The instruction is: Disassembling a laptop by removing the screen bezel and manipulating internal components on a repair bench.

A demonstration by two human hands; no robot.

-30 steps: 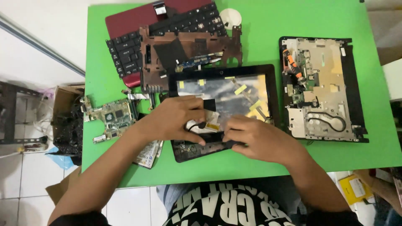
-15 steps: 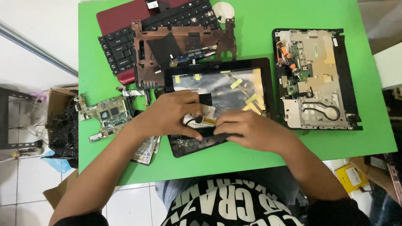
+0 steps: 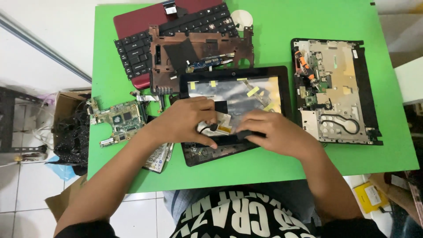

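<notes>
Head view, dismantled laptop, parts listed by size:
green tabletop (image 3: 264, 26), carrying all loose parts
screen lid assembly (image 3: 260, 86), black frame, foil-backed, yellow tape tabs, front centre under both hands; not yet stripped
base chassis (image 3: 348, 83), far right, opened, metal plate and boards exposed
brown palmrest frame (image 3: 176, 57), lifted off, lying behind the lid
keyboard (image 3: 136, 50), removed, resting on red cover (image 3: 132, 20)
green motherboard (image 3: 119, 119), taken out, left of the lid
left hand (image 3: 187, 121), curled, fingers pinching a small black cable (image 3: 207, 128)
right hand (image 3: 275, 132), closed down on a dark strip at the lid's lower edge; exact grip not discernible
Status: teardown judged mostly done, lid remaining
</notes>
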